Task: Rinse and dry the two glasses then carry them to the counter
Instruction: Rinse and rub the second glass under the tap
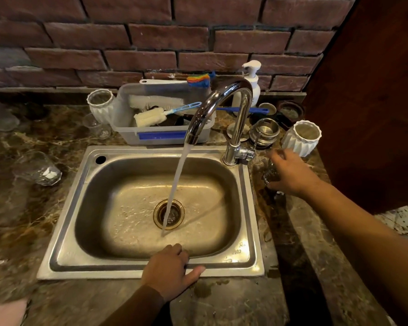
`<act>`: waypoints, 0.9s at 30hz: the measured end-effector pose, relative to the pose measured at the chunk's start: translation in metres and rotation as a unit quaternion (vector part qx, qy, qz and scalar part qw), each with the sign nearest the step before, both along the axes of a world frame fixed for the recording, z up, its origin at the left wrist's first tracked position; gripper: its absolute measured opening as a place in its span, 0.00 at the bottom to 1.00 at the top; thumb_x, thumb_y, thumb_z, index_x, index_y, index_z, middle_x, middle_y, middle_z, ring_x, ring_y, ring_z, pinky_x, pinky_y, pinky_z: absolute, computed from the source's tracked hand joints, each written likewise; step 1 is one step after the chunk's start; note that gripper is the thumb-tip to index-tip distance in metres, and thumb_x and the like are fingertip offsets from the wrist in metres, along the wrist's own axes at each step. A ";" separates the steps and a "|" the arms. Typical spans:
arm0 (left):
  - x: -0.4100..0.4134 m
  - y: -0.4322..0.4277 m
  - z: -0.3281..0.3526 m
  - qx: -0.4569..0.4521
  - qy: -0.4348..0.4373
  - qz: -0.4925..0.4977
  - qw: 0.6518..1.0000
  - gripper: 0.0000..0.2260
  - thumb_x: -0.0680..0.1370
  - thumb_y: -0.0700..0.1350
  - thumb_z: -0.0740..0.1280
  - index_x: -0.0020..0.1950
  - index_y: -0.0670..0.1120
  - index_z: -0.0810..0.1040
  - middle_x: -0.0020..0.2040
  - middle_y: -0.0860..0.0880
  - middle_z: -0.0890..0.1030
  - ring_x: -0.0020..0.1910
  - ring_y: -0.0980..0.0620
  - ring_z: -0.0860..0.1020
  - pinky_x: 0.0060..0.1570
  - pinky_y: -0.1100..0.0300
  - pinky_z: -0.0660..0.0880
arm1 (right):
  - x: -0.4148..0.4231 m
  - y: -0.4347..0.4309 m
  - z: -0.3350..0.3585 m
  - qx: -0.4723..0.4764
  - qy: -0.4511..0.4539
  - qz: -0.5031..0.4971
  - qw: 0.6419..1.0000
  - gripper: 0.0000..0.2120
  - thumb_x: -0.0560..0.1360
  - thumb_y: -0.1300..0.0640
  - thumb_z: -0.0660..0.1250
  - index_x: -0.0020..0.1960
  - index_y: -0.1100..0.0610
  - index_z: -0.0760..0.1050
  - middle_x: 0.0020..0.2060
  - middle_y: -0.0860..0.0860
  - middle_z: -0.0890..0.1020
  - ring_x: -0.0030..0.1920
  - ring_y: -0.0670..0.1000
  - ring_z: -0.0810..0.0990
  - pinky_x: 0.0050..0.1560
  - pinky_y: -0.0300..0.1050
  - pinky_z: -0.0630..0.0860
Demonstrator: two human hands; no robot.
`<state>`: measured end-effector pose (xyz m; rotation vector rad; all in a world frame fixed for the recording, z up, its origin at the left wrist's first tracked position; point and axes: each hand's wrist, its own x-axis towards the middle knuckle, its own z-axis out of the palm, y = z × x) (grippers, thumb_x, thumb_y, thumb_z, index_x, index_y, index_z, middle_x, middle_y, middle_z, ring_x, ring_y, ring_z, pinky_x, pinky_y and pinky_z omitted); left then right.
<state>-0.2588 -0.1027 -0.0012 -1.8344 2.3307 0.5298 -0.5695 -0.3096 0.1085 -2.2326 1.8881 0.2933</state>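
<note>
Counter: marble, wet patches near the sink. Sink: steel, tap running, stream hitting the drain. Left hand: on the sink's front rim, fingers hooked over the edge, holding nothing else. Right hand: right of the sink, fingers curled round the first glass, which stands on the counter just beside the tap base. Second glass: left of the sink, untouched, looks tipped, can't be sure. Handling guess: thin clear glass, light, rigid, brittle, slick once wet. Grab mid-wall with a full wrap, not the lip; keep it off the steel rim.
</note>
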 end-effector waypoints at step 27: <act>0.191 0.058 0.012 -0.036 -0.005 0.115 0.993 0.35 0.79 0.71 0.47 0.73 0.51 0.72 0.77 0.47 0.69 0.80 0.46 0.58 0.73 0.28 0.42 | 0.382 0.099 -0.018 0.118 -0.220 0.171 0.953 0.22 0.78 0.47 0.66 0.70 0.52 0.71 0.62 0.52 0.80 0.60 0.52 0.79 0.59 0.49 0.77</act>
